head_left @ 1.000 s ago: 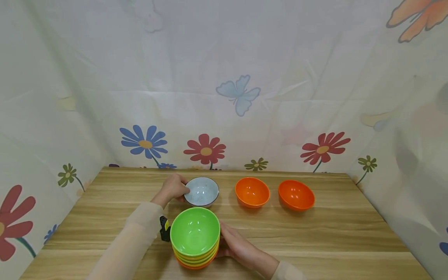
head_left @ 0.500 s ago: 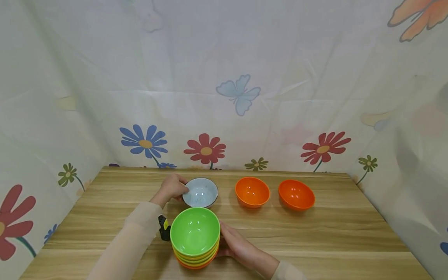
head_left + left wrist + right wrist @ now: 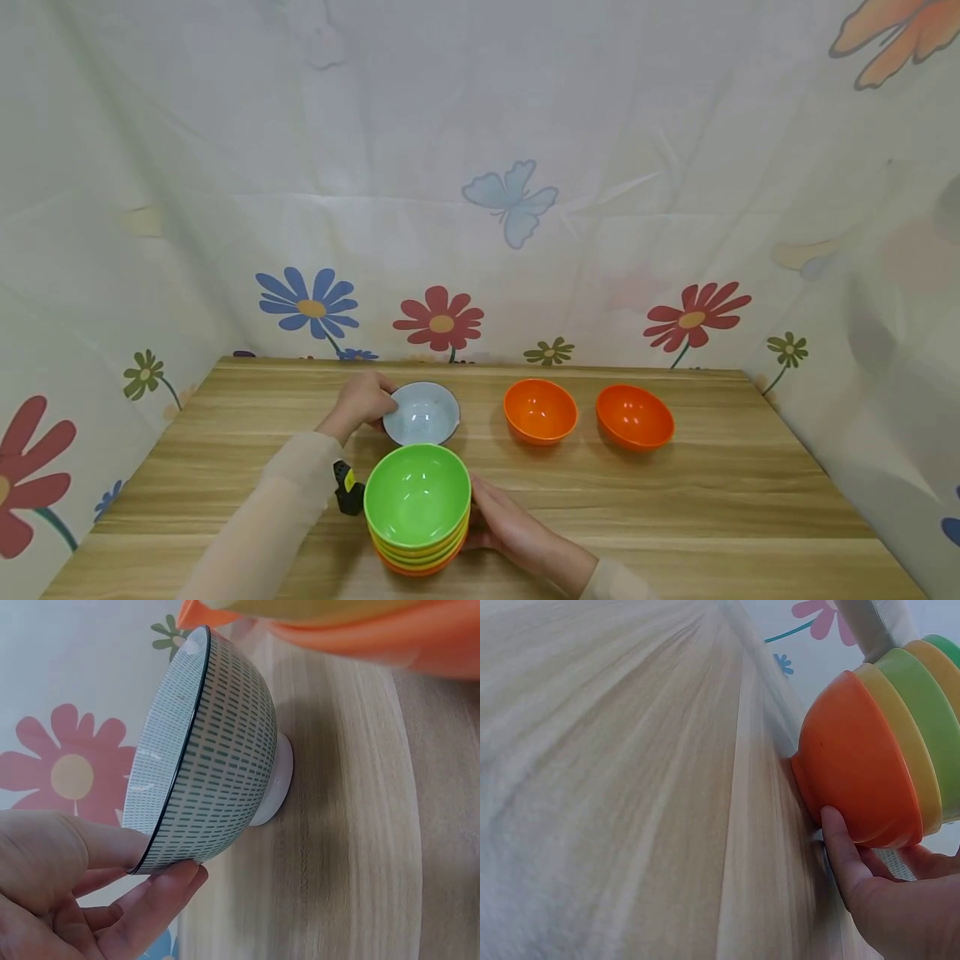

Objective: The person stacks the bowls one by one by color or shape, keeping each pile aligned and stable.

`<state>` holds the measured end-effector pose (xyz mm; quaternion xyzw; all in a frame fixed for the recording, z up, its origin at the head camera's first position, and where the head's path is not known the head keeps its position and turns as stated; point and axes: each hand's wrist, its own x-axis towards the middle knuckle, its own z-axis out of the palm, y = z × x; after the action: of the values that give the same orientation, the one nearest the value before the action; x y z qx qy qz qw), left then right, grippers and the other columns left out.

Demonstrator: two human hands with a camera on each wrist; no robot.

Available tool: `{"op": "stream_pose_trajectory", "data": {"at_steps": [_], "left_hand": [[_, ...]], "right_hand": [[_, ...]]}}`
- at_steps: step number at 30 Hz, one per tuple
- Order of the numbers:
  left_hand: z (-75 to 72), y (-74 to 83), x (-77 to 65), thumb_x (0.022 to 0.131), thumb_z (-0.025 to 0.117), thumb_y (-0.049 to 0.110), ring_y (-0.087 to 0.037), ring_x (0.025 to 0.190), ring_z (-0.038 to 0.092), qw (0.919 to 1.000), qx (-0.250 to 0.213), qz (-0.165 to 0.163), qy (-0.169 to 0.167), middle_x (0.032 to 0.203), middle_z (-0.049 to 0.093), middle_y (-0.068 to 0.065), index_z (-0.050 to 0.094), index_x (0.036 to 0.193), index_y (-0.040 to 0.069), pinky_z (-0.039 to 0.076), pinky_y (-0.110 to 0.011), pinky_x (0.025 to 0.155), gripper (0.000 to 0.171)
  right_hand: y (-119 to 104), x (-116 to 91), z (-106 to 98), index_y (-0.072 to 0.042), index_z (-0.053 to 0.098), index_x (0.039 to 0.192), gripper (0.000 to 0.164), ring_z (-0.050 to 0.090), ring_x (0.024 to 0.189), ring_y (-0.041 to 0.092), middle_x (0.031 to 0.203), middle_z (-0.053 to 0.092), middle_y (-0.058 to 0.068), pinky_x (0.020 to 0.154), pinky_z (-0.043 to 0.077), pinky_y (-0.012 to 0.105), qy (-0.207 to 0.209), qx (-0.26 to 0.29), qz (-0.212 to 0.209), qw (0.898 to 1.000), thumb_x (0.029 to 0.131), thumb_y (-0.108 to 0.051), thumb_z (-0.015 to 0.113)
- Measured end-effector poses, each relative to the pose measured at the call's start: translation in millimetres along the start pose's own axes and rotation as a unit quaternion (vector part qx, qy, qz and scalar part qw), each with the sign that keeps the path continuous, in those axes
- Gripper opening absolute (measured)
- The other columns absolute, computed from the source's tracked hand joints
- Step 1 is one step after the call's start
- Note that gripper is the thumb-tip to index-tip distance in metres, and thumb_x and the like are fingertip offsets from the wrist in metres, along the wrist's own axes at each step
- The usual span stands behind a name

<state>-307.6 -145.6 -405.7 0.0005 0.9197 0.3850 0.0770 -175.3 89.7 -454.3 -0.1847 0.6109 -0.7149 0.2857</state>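
My left hand (image 3: 364, 401) pinches the left rim of a pale blue-grey bowl (image 3: 423, 414) at the table's back. Seen from the left wrist, this patterned bowl (image 3: 214, 757) has green dashes, a dark rim and a white foot; the thumb lies inside, the fingers outside. At the front stands a stack of nested bowls (image 3: 417, 500), green on top, with yellow, green and orange below. My right hand (image 3: 512, 527) holds the stack's right side. From the right wrist, the thumb presses low on the bottom orange bowl (image 3: 855, 765), with the other fingers partly hidden behind the stack.
Two orange bowls, a nearer-to-middle one (image 3: 541, 412) and a tilted one (image 3: 635, 418), stand right of the patterned bowl. A black device (image 3: 348, 488) on the left wrist shows beside the stack. Flowered curtain (image 3: 510, 275) encloses the wooden table (image 3: 712, 500).
My left hand and the patterned bowl have shifted slightly left and toward the stack. The right hand and the stack stay in place.
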Motion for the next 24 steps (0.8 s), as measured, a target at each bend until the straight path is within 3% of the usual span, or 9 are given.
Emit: {"op": "stream_pose_trajectory", "data": {"at_steps": [12,18,24], "left_hand": [[-19.8,0.3,-4.7,0.074,0.059,-0.001,-0.02,0.052,0.063,0.9997,0.013,0.022,-0.003,0.083,0.065,-0.017,0.068,0.095,-0.005,0.055,-0.034,0.05,0.023],[-31.3,11.4,-13.1,0.077,0.06,0.0,-0.027,0.062,0.067,0.9996,0.01,0.025,-0.007,0.089,0.066,-0.02,0.067,0.101,-0.006,0.055,-0.033,0.05,0.026],[-38.2,30.4,-23.5,0.078,0.061,0.001,-0.023,0.056,0.065,0.9993,0.018,0.032,-0.007,0.097,0.063,-0.021,0.066,0.103,-0.006,0.055,-0.035,0.052,0.027]], "right_hand": [[-0.1,0.2,-0.2,-0.002,0.028,0.143,0.056,0.054,0.107,0.023,0.133,0.045,0.02,0.084,0.051,0.044,-0.003,0.005,0.0,1.0,0.101,-0.04,0.023],[-0.1,-0.4,-0.3,-0.002,0.027,0.143,0.056,0.054,0.107,0.023,0.133,0.045,0.021,0.084,0.051,0.044,-0.005,0.003,-0.001,1.0,0.101,-0.039,0.022],[-0.9,-1.2,0.0,0.0,0.026,0.143,0.058,0.054,0.107,0.022,0.131,0.046,0.022,0.085,0.051,0.045,-0.001,0.0,-0.001,1.0,0.101,-0.04,0.022]]}}
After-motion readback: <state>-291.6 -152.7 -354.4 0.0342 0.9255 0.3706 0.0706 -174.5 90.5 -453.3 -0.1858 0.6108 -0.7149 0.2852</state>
